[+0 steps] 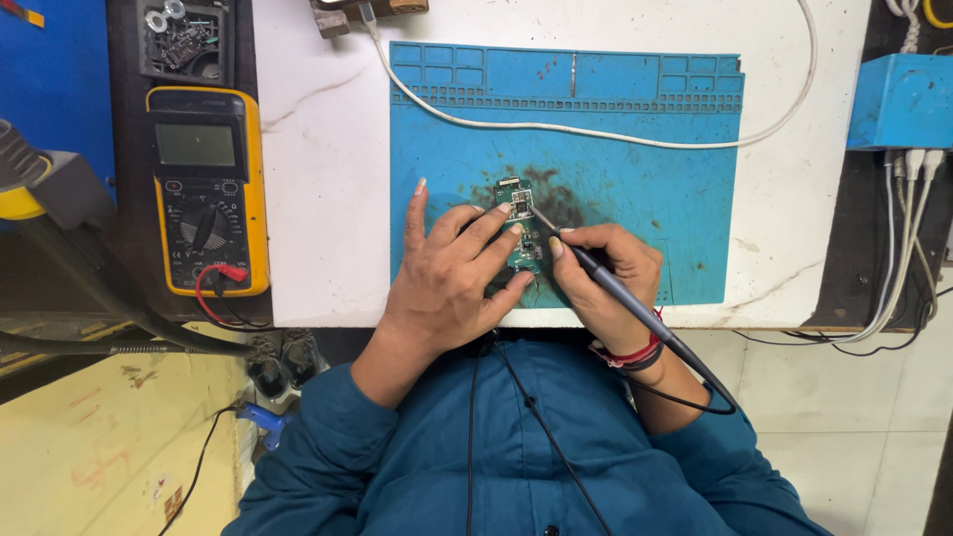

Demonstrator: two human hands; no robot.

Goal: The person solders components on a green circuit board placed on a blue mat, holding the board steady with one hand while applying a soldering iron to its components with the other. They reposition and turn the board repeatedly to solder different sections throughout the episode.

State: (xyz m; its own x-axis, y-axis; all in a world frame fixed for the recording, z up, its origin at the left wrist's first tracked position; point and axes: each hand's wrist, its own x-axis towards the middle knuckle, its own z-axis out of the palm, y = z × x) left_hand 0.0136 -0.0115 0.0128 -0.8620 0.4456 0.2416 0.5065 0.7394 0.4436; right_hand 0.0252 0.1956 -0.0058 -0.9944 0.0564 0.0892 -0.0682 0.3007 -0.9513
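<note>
A small green circuit board [518, 203] lies on a blue work mat [635, 149], over a dark scorched patch. My left hand [452, 273] presses the board down with its fingertips, fingers spread. My right hand [606, 273] grips a dark pen-shaped iron [615, 290] like a pencil. Its thin metal tip touches the upper part of the board. The lower part of the board is hidden under my fingers. A black cable runs from the tool's rear past my right wrist.
A yellow multimeter [206, 189] with red and black leads lies at the left. A white cable [615, 134] loops across the mat's upper part. A blue box [901, 99] with white cables sits at the right. A black parts tray [185, 40] is at top left.
</note>
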